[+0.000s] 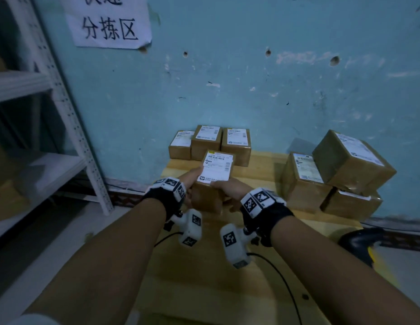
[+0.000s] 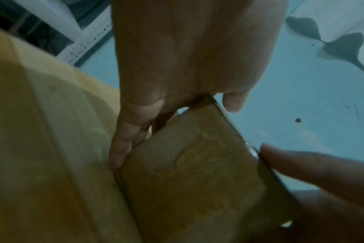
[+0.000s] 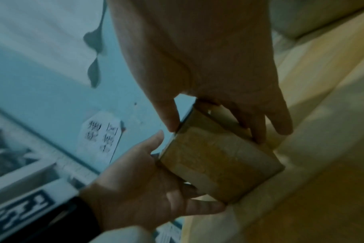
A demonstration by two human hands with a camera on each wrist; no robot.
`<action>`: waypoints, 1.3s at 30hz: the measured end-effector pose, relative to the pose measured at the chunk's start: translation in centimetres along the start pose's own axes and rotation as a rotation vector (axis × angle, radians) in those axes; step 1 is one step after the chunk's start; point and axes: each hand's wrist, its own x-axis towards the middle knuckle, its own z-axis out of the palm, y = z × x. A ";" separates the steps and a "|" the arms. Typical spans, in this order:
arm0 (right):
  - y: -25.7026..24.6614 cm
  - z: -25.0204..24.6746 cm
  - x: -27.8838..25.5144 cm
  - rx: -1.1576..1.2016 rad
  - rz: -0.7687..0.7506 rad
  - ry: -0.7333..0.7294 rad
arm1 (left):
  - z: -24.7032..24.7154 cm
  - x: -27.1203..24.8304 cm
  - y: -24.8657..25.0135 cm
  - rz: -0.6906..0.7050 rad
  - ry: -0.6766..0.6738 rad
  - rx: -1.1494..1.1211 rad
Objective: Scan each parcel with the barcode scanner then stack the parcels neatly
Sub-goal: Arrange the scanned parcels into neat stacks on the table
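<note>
Both hands clamp one small cardboard parcel [image 1: 214,177] between them, held above the wooden table [image 1: 258,170].

Head view: the left hand [image 1: 191,178] and right hand [image 1: 227,187] pinch the parcel's sides, thumbs on its white printed label; it is a squat brown box, in front of three similar labelled parcels [image 1: 209,141] at the table's far edge by the blue wall [image 1: 251,90], with a looser stack of boxes [image 1: 333,174] on the table's right and a black-and-yellow barcode scanner [image 1: 359,242] at its right edge. Left wrist view: fingers [image 2: 123,148] lie along the matte, taped cardboard. Right wrist view: fingers [image 3: 258,129] curl over the parcel's [image 3: 218,162] edge, tape banding its face.
</note>
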 end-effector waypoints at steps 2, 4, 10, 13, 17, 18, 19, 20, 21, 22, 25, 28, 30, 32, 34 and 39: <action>-0.4 1.5 0.9 -0.041 -0.076 0.004 | -1.8 0.0 -0.3 0.022 0.055 0.000; -1.2 2.7 1.6 -0.057 -0.162 0.004 | -3.4 -0.2 -0.1 0.088 0.094 0.005; -6.7 3.5 4.1 0.003 -0.424 0.044 | -7.1 0.7 3.7 0.365 0.229 -0.070; -10.2 2.5 6.0 0.011 -0.539 0.100 | -8.8 2.7 6.1 0.438 0.293 -0.070; -13.7 1.2 9.3 -0.069 -0.569 0.055 | -10.2 5.8 9.2 0.480 0.304 -0.049; -14.1 1.1 10.2 -0.112 -0.562 0.060 | -10.4 6.7 9.7 0.486 0.305 -0.054; -14.4 0.9 11.0 -0.144 -0.545 0.068 | -10.5 7.4 10.2 0.485 0.307 -0.061; -14.6 0.8 11.8 -0.157 -0.525 0.071 | -10.5 8.2 10.6 0.496 0.302 -0.075; -14.7 0.8 12.6 -0.147 -0.509 0.068 | -10.6 9.0 11.0 0.511 0.295 -0.088; -14.8 0.7 13.4 -0.125 -0.503 0.065 | -10.6 9.9 11.2 0.521 0.289 -0.103; -15.0 0.1 15.9 -0.122 -0.499 0.093 | -10.8 12.6 11.5 0.524 0.277 -0.111; -14.6 -0.1 18.5 -0.142 -0.490 0.101 | -10.8 14.9 11.4 0.520 0.280 -0.095; -14.3 0.0 19.9 -0.148 -0.482 0.094 | -10.8 16.2 11.2 0.516 0.281 -0.094; -14.0 0.2 20.9 -0.166 -0.478 0.090 | -10.9 17.2 10.9 0.499 0.276 -0.096; -13.7 0.3 21.5 -0.188 -0.484 0.083 | -11.1 18.1 10.4 0.475 0.285 -0.112; -12.8 0.4 22.6 -0.211 -0.522 0.049 | -11.5 18.8 9.1 0.422 0.283 -0.108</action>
